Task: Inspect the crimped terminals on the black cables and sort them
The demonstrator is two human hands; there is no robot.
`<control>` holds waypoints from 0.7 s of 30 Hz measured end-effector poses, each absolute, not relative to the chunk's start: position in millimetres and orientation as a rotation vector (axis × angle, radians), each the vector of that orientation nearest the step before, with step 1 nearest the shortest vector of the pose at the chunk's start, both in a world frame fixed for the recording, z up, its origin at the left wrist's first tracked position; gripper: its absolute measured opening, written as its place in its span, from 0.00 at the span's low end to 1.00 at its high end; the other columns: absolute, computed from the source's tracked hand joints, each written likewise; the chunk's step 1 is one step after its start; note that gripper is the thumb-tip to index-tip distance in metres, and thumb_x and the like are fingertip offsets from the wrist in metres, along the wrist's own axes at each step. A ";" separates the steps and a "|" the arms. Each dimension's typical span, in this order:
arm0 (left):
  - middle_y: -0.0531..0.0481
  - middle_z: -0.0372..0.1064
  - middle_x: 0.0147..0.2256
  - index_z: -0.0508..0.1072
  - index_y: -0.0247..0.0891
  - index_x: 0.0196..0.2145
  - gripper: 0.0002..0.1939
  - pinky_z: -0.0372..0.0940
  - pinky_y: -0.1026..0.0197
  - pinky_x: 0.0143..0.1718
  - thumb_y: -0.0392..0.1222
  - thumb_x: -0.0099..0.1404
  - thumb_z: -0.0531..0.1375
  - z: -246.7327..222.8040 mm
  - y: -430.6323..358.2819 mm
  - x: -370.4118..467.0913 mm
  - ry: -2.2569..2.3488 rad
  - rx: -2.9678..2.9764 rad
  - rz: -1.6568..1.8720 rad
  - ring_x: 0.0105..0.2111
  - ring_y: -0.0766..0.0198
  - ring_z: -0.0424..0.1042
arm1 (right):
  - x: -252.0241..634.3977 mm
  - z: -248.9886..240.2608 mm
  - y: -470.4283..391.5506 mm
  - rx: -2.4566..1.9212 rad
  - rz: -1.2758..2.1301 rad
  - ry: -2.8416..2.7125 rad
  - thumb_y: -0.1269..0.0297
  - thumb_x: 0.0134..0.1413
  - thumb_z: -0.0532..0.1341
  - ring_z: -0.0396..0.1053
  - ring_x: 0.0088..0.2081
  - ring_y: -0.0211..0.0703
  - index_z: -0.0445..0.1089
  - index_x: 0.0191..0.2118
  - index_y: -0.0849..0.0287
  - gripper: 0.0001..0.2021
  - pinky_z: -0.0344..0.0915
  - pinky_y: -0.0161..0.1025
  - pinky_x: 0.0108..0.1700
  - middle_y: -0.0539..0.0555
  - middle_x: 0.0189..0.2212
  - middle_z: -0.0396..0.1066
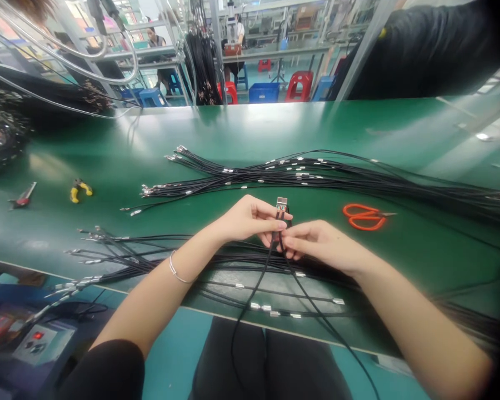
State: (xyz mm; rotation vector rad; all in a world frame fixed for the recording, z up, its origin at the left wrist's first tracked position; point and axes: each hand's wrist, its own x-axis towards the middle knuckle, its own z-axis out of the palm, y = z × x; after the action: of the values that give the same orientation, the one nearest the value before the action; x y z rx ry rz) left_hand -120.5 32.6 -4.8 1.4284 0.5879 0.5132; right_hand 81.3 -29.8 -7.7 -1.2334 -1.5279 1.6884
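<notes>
My left hand (pixel 250 218) pinches a pair of black cables just below a metal-ended connector (pixel 281 204) that sticks up past the fingertips. Close beside it, my right hand (pixel 320 243) is closed on the same black cables (pixel 263 272) a little lower down. From both hands the two cable strands hang apart over the table edge toward my lap. Under my hands lies a bundle of black cables (pixel 229 266) with white tags and metal ends. A second cable bundle (pixel 241 175) is stretched across the table behind my hands.
Orange-handled scissors (pixel 365 216) lie to the right on the green table (pixel 250 128). Yellow-handled pliers (pixel 80 190) and a small red-handled tool (pixel 24 197) rest at the left. More black cables (pixel 200 61) hang behind the table. A box with a red display (pixel 41 339) stands lower left.
</notes>
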 end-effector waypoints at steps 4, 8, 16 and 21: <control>0.42 0.77 0.32 0.79 0.30 0.40 0.16 0.74 0.65 0.24 0.44 0.58 0.68 -6.0 23.4 -114.6 0.571 1.414 0.415 0.22 0.67 0.74 | 87.4 -5.9 -24.6 -1.214 1.278 -1.383 0.44 0.49 0.66 0.66 0.28 0.36 0.77 0.40 0.61 0.23 0.65 0.34 0.30 0.54 0.29 0.72; 0.43 0.77 0.32 0.78 0.30 0.43 0.16 0.74 0.66 0.25 0.41 0.58 0.68 -6.2 10.2 -106.1 0.573 1.350 0.319 0.22 0.68 0.74 | 86.3 -7.4 -24.8 -1.189 1.151 -1.304 0.42 0.50 0.64 0.55 0.19 0.31 0.72 0.24 0.62 0.24 0.52 0.32 0.22 0.48 0.16 0.59; 0.43 0.77 0.33 0.77 0.30 0.44 0.16 0.73 0.69 0.24 0.39 0.59 0.67 -5.0 2.7 -101.7 0.551 1.319 0.258 0.21 0.68 0.74 | 81.7 -4.2 -30.7 -1.218 1.149 -1.343 0.47 0.46 0.69 0.50 0.21 0.31 0.62 0.17 0.60 0.24 0.44 0.34 0.23 0.47 0.15 0.56; 0.43 0.78 0.32 0.77 0.30 0.44 0.15 0.72 0.70 0.24 0.39 0.60 0.67 -1.7 1.3 -103.2 0.534 1.331 0.259 0.21 0.69 0.74 | 81.8 -3.9 -31.1 -1.219 1.166 -1.332 0.48 0.46 0.69 0.48 0.20 0.30 0.62 0.16 0.60 0.24 0.42 0.34 0.22 0.46 0.15 0.54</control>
State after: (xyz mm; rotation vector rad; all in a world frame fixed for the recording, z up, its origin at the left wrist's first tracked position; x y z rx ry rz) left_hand -103.2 1.3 -1.7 1.3311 0.5341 0.2594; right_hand 81.8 -31.1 -3.9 -1.2189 -1.3320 1.1660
